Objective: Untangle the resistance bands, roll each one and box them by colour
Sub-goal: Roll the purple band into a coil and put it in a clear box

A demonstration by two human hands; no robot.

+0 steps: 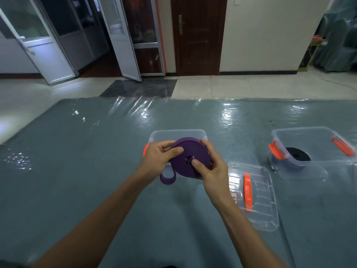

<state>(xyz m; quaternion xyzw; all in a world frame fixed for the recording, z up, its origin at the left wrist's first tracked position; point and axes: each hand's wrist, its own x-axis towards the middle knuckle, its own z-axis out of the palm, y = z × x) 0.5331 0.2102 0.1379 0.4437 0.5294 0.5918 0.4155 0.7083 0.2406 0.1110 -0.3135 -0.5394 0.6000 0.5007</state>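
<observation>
A purple resistance band [188, 151], wound into a thick flat roll, is held above the near edge of a clear plastic box [177, 133] with orange latches. My left hand [160, 157] grips the roll's left side, thumb on its face. My right hand [210, 167] grips the right side, thumb pressed beside the centre hole. A short loose loop of the band hangs below the roll at the left. A second clear box [309, 136] at the right holds a rolled black band [297, 156].
A clear lid [258, 198] with an orange handle lies flat to the right of my right hand. Everything sits on a grey-blue mat [96, 171] under shiny plastic film. Tiled floor, glass doors and a dark wooden door lie beyond.
</observation>
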